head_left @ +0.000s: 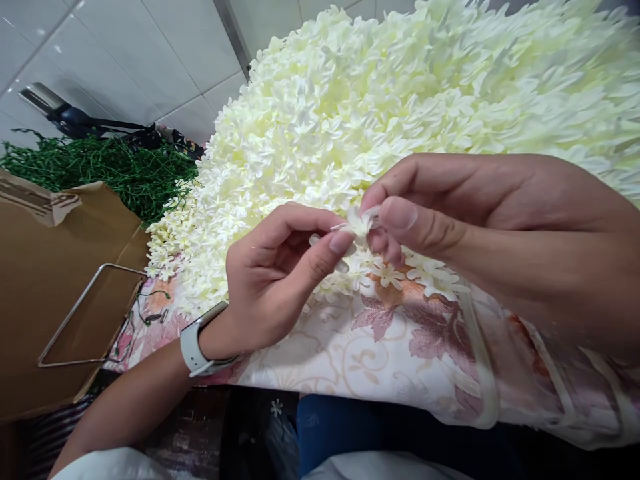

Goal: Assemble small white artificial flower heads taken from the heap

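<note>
A small white flower [361, 225] with rounded petals is pinched between my two hands, just over the near edge of a flower heap. My left hand [280, 273], with a pale watch [200, 343] on its wrist, grips it from the left by thumb and forefinger. Part of another white petal shows by the left fingers. From the right, the thumb and fingers of my right hand [465, 227] hold the flower's petals. Behind and under both hands rises the big pile of white and pale yellow flowers [320, 127]. The fingers partly hide the flower's base.
A flower-patterned cloth [320, 360] covers the table. To the left stand a cardboard box [60, 267] and a bent metal wire frame [70, 327]. Green plastic stems [110, 167] lie heaped behind the box, near a dark strapped object [75, 120]. A tiled wall [150, 47] stands behind.
</note>
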`<action>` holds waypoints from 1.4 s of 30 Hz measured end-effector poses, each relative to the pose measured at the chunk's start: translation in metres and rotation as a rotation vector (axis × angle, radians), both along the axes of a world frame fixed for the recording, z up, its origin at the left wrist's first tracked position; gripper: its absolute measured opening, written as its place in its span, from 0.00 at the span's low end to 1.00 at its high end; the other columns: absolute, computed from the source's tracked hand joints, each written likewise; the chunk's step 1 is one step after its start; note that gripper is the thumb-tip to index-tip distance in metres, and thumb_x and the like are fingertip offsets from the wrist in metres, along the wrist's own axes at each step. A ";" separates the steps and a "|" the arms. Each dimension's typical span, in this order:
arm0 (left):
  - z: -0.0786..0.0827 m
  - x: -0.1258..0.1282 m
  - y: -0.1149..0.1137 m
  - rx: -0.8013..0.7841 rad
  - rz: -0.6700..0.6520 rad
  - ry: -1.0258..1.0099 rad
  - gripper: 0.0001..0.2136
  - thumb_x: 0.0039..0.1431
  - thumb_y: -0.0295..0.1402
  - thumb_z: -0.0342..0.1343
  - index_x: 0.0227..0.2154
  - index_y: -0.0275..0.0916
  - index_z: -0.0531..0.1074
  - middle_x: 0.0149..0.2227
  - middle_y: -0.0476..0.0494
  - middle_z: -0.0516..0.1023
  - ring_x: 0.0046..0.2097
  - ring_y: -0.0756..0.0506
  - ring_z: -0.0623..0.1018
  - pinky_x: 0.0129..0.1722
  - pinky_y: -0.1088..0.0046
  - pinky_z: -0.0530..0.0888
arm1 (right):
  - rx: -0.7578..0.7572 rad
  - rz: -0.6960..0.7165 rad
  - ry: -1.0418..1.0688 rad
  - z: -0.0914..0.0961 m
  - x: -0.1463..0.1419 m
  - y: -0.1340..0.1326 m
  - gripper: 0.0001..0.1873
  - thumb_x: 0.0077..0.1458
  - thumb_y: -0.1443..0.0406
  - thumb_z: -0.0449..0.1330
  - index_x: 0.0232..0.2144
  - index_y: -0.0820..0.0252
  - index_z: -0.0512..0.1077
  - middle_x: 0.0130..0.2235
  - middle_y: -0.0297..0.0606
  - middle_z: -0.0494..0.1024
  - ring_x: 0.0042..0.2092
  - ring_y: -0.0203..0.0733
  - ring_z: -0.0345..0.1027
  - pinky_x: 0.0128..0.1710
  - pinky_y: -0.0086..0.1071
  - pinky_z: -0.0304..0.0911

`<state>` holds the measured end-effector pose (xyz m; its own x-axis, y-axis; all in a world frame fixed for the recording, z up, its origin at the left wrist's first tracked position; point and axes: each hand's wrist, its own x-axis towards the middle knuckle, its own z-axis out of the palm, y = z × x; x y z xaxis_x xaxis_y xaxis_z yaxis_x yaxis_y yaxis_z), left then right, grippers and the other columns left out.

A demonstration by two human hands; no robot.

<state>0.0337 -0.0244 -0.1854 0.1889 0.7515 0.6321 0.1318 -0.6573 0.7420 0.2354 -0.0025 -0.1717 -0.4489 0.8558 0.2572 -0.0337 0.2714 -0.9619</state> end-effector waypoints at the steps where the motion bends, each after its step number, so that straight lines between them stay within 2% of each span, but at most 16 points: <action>1: 0.000 0.000 0.000 0.008 0.002 -0.003 0.03 0.62 0.27 0.67 0.39 0.40 0.81 0.31 0.48 0.82 0.30 0.54 0.79 0.29 0.81 0.79 | -0.022 0.011 0.011 -0.001 0.000 -0.001 0.07 0.62 0.58 0.68 0.33 0.51 0.79 0.27 0.29 0.77 0.26 0.33 0.70 0.21 0.26 0.67; 3: 0.000 -0.001 0.000 0.009 0.002 -0.003 0.04 0.62 0.28 0.67 0.39 0.40 0.81 0.33 0.47 0.83 0.31 0.53 0.80 0.30 0.80 0.80 | -0.056 0.016 0.015 -0.001 -0.001 -0.002 0.08 0.57 0.57 0.72 0.32 0.51 0.79 0.28 0.28 0.79 0.27 0.35 0.74 0.22 0.26 0.71; 5: -0.001 -0.002 0.000 -0.016 0.005 -0.005 0.05 0.61 0.28 0.69 0.39 0.41 0.82 0.34 0.47 0.83 0.32 0.53 0.80 0.31 0.80 0.80 | -0.027 -0.020 0.014 -0.001 -0.001 -0.002 0.10 0.54 0.58 0.74 0.29 0.53 0.78 0.28 0.28 0.80 0.28 0.35 0.75 0.23 0.26 0.72; 10: -0.003 -0.003 0.001 -0.091 0.012 -0.020 0.05 0.63 0.31 0.68 0.41 0.43 0.83 0.34 0.47 0.83 0.31 0.53 0.80 0.29 0.79 0.79 | 0.153 -0.088 -0.024 0.002 0.000 0.002 0.11 0.56 0.61 0.73 0.24 0.54 0.79 0.27 0.28 0.79 0.27 0.32 0.72 0.25 0.26 0.67; 14: -0.004 -0.004 0.004 -0.106 0.008 -0.075 0.04 0.64 0.30 0.66 0.41 0.42 0.83 0.33 0.48 0.81 0.31 0.55 0.79 0.29 0.81 0.77 | 0.166 -0.146 -0.013 0.001 0.000 0.002 0.08 0.55 0.65 0.73 0.25 0.53 0.80 0.29 0.27 0.81 0.30 0.32 0.74 0.28 0.27 0.68; 18: -0.006 -0.006 0.008 -0.074 -0.002 -0.135 0.05 0.64 0.29 0.66 0.42 0.42 0.82 0.35 0.48 0.81 0.33 0.54 0.80 0.32 0.80 0.80 | 0.215 -0.198 -0.046 0.000 -0.001 0.000 0.06 0.56 0.67 0.70 0.27 0.54 0.80 0.29 0.29 0.81 0.29 0.34 0.73 0.27 0.29 0.68; 21: -0.007 -0.007 0.008 -0.066 0.022 -0.156 0.06 0.62 0.29 0.68 0.41 0.42 0.81 0.33 0.49 0.80 0.32 0.54 0.79 0.30 0.81 0.80 | 0.391 -0.328 -0.152 -0.003 -0.001 -0.001 0.07 0.56 0.68 0.68 0.28 0.55 0.75 0.28 0.31 0.78 0.28 0.35 0.70 0.26 0.33 0.65; 24: -0.005 -0.006 0.005 -0.069 0.072 -0.141 0.06 0.60 0.31 0.70 0.38 0.41 0.80 0.31 0.50 0.80 0.30 0.54 0.78 0.28 0.81 0.78 | 0.606 -0.387 -0.258 -0.007 0.000 -0.003 0.04 0.58 0.67 0.64 0.35 0.55 0.72 0.30 0.32 0.76 0.28 0.35 0.67 0.25 0.35 0.61; 28: -0.001 -0.003 0.001 -0.078 0.075 -0.130 0.06 0.61 0.29 0.69 0.36 0.41 0.77 0.29 0.52 0.78 0.29 0.55 0.78 0.27 0.81 0.77 | 0.757 -0.319 -0.371 -0.008 0.000 -0.004 0.06 0.59 0.69 0.61 0.39 0.54 0.70 0.30 0.33 0.76 0.27 0.36 0.65 0.27 0.36 0.60; 31: 0.002 -0.002 0.000 -0.060 0.062 -0.087 0.07 0.60 0.28 0.69 0.36 0.40 0.76 0.28 0.54 0.77 0.27 0.56 0.77 0.26 0.82 0.76 | 0.917 -0.211 -0.356 -0.009 0.000 -0.004 0.02 0.63 0.67 0.62 0.39 0.58 0.73 0.31 0.35 0.78 0.29 0.36 0.69 0.28 0.33 0.63; 34: 0.003 -0.001 -0.001 0.005 0.064 -0.038 0.08 0.59 0.28 0.70 0.35 0.39 0.75 0.29 0.52 0.78 0.28 0.56 0.78 0.27 0.84 0.76 | 1.019 -0.186 -0.349 -0.012 0.001 -0.003 0.05 0.65 0.64 0.64 0.39 0.61 0.75 0.33 0.37 0.80 0.32 0.35 0.72 0.30 0.31 0.64; 37: 0.004 0.000 -0.001 0.052 0.054 -0.016 0.06 0.61 0.25 0.68 0.36 0.38 0.75 0.29 0.52 0.79 0.29 0.57 0.78 0.28 0.85 0.77 | 0.998 -0.193 -0.348 -0.014 0.002 -0.002 0.02 0.65 0.66 0.65 0.38 0.60 0.75 0.32 0.34 0.79 0.32 0.35 0.72 0.31 0.30 0.65; 40: 0.004 0.000 0.000 0.012 0.034 -0.032 0.04 0.65 0.24 0.63 0.38 0.40 0.77 0.29 0.53 0.81 0.28 0.57 0.80 0.27 0.84 0.78 | 0.911 -0.186 -0.347 -0.014 0.002 -0.002 0.01 0.65 0.69 0.63 0.39 0.59 0.75 0.33 0.34 0.79 0.33 0.35 0.73 0.34 0.30 0.66; 42: 0.004 -0.001 0.000 -0.032 0.023 -0.039 0.04 0.67 0.25 0.62 0.40 0.41 0.77 0.31 0.53 0.82 0.30 0.55 0.82 0.27 0.82 0.79 | 0.864 -0.203 -0.338 -0.013 0.001 -0.002 0.01 0.65 0.69 0.63 0.39 0.59 0.75 0.32 0.33 0.77 0.31 0.35 0.71 0.32 0.32 0.65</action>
<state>0.0330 -0.0246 -0.1813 0.1465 0.7754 0.6143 0.1170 -0.6302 0.7675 0.2362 -0.0046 -0.1845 -0.4788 0.5002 0.7215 0.3361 0.8637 -0.3757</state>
